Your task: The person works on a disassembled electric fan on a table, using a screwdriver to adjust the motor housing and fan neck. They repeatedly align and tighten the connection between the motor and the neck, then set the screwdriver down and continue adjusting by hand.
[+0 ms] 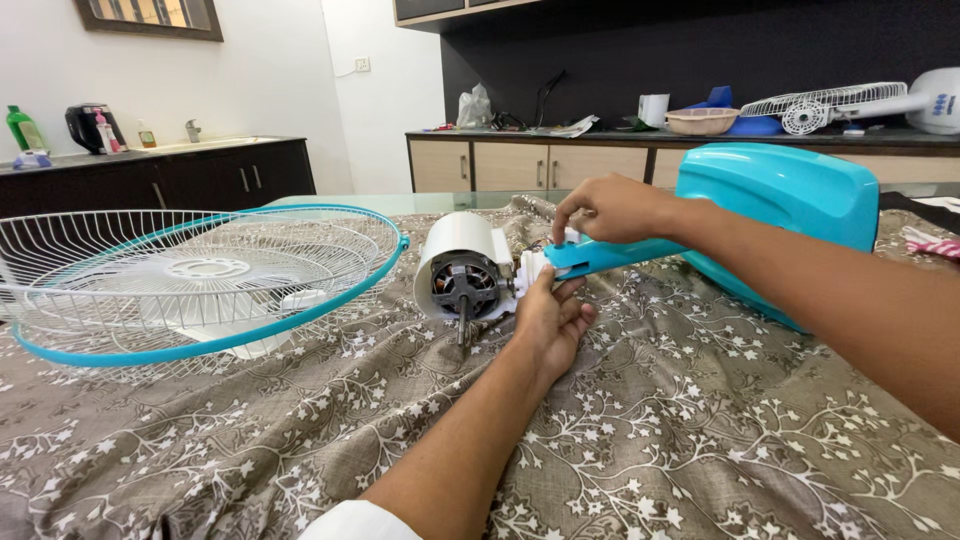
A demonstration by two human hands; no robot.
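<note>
Fan parts are laid out across a tabletop covered by a brown floral cloth (700,430). The motor housing (462,268), a white drum with its copper windings and bare shaft turned toward the near edge, lies on its side near the middle of the cloth, seemingly so that the joint behind it can be reached. That joint is worked by both hands. The left hand (548,322) is brought up from the near edge and cupped under the joint, its fingers curled loosely and its thumb pressed against the white neck piece, apparently as a support from below. The right hand (610,210) is brought in from the right edge and held above the teal stand arm (610,255), its fingertips drawn together and pinched down at the end of the arm where it meets the motor; whether a small part is gripped there cannot be told. The arm runs back to a teal fan base (790,200), tipped up toward the far right corner. Toward the left edge a wire grille (200,275) with a teal rim is laid flat over white blades.

Beyond the table, a green bottle (22,128) stands on a dark counter at far left, and a second white fan (850,100) lies on the sideboard at far right.
</note>
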